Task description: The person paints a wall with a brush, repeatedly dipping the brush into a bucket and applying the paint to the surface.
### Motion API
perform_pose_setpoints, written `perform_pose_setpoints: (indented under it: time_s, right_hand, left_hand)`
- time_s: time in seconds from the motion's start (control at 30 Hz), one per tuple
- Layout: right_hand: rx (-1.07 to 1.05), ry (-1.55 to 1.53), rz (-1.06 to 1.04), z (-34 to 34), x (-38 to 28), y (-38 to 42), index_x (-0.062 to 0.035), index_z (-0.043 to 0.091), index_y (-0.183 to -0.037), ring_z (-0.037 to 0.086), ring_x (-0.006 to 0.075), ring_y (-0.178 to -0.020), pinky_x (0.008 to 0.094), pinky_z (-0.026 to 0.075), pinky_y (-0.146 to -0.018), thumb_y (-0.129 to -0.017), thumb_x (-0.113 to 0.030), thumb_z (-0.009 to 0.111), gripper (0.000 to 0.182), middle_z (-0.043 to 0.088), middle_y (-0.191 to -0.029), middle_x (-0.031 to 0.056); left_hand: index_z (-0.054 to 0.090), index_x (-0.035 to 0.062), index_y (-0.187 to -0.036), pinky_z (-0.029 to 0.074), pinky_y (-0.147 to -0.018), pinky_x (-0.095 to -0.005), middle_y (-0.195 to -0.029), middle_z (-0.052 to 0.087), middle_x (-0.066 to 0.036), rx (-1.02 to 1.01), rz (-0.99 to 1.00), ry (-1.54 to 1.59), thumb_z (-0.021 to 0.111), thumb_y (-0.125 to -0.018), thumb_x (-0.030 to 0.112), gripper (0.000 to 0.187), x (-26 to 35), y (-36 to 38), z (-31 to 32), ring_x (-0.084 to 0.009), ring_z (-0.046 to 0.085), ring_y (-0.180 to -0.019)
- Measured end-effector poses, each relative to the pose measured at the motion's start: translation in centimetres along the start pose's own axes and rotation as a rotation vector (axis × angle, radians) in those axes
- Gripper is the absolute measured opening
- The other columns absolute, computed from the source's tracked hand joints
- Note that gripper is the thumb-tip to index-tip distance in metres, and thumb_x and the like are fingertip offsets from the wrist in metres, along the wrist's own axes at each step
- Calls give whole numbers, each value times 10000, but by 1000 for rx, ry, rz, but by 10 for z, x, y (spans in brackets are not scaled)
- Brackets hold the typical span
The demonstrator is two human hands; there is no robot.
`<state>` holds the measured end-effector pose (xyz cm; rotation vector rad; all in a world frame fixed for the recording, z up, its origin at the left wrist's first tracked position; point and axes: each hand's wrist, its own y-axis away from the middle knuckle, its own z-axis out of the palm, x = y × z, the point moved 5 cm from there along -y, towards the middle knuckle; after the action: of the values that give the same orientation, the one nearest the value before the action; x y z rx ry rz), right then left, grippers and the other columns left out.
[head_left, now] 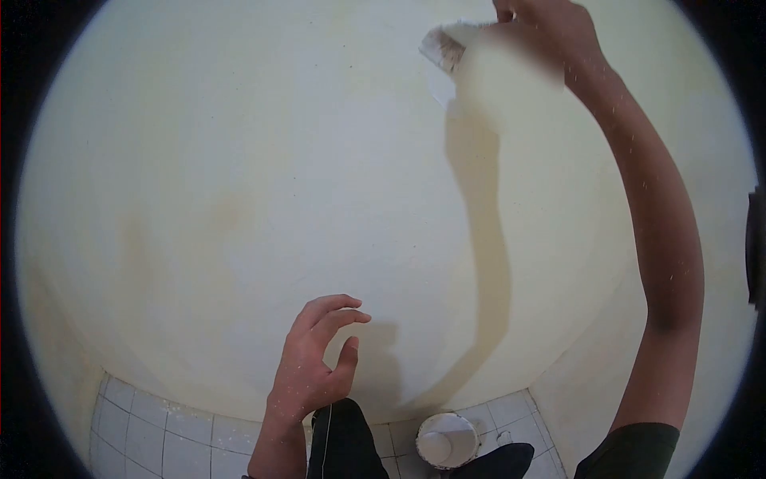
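Observation:
My right hand [556, 30] is raised at the upper right, its fingers closed round a wide paintbrush [447, 49]. The brush head is smeared with white and shows some brownish bristles; it is at the pale yellow wall [319, 176], with a whiter wet-looking patch just below it. A blurred area hides part of the brush and the hand's underside. Lower down, my left hand [315, 355] hovers in front of the wall with fingers apart and curved, holding nothing. White specks dot both arms.
A paint-stained white bucket [420, 447] stands on the tiled floor [187, 431] close to my legs [343, 439]. Side walls meet this wall at left and right. A dark object [753, 247] juts in at the right edge. My arm casts a long shadow.

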<state>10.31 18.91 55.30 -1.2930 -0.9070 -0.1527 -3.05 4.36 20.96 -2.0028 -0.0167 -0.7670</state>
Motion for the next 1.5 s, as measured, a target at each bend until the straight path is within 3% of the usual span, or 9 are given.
perform_pose_setpoints:
  time_s: [0.33,0.37,0.43,0.67,0.9,1.0,1.07,1.27,1.5]
  right_hand:
    - [-95,163,-107,16,-11,-12,-116,654,-756,479,89,-475,276,408,-461,-920,-260,718,227,574,-565,-7]
    - [75,20,-201,12,-21,16,-119,688,-875,659,278,-702,414,511,-632,-864,-332,719,215,670,-697,77]
    - [51,-107,-376,20,-41,52,-182,679,-859,640,257,-616,414,496,-570,-853,-326,720,150,624,-620,55]
    - [-555,-110,-559,31,-111,143,-188,624,-917,567,257,-472,391,410,-433,-879,-273,678,107,510,-533,43]
    - [-277,-42,-224,31,-30,42,-159,667,-869,682,290,-791,448,530,-654,-837,-376,698,222,686,-768,57]
    - [-126,109,-68,17,4,-12,-153,690,-916,659,270,-760,407,516,-681,-869,-392,716,245,703,-795,52]
    - [78,143,-5,10,17,-34,-110,665,-774,502,97,-478,290,421,-471,-921,-244,718,206,609,-584,5]
    - [39,56,-141,19,-1,-6,-162,710,-965,661,262,-761,399,518,-675,-875,-363,715,220,697,-785,64]
    - [-304,-172,-437,43,-91,104,-182,614,-817,578,290,-479,437,429,-460,-906,-377,657,219,535,-513,73]
  left_hand:
    - [676,72,-1045,510,-959,-447,-1185,648,-143,-33,43,32,634,-753,-75,329,-11,1,4,-344,630,-1132]
    - [676,70,-1045,510,-959,-447,-1184,648,-144,-32,47,36,634,-752,-77,330,-12,1,4,-344,629,-1133]
    - [677,65,-1045,509,-960,-447,-1183,647,-145,-27,53,46,635,-749,-80,332,-13,2,4,-344,629,-1133]
    - [680,55,-1044,507,-964,-442,-1172,646,-151,-38,54,94,637,-754,-71,319,-15,2,3,-347,624,-1135]
    - [683,57,-1040,504,-969,-438,-1178,642,-150,-57,52,114,643,-757,-66,311,-15,-1,4,-341,622,-1138]
    - [683,57,-1042,502,-974,-435,-1185,639,-148,-68,58,119,645,-759,-65,311,-13,-2,0,-337,621,-1143]
    - [683,57,-1044,501,-977,-434,-1188,638,-148,-73,55,120,646,-761,-64,310,-12,-3,0,-336,619,-1148]
    - [682,56,-1049,493,-989,-439,-1198,634,-148,-81,46,113,641,-767,-61,308,-14,-1,2,-338,610,-1162]
    - [680,56,-1062,481,-1001,-440,-1210,627,-151,-95,39,141,645,-773,-52,310,-13,-2,1,-338,602,-1175]
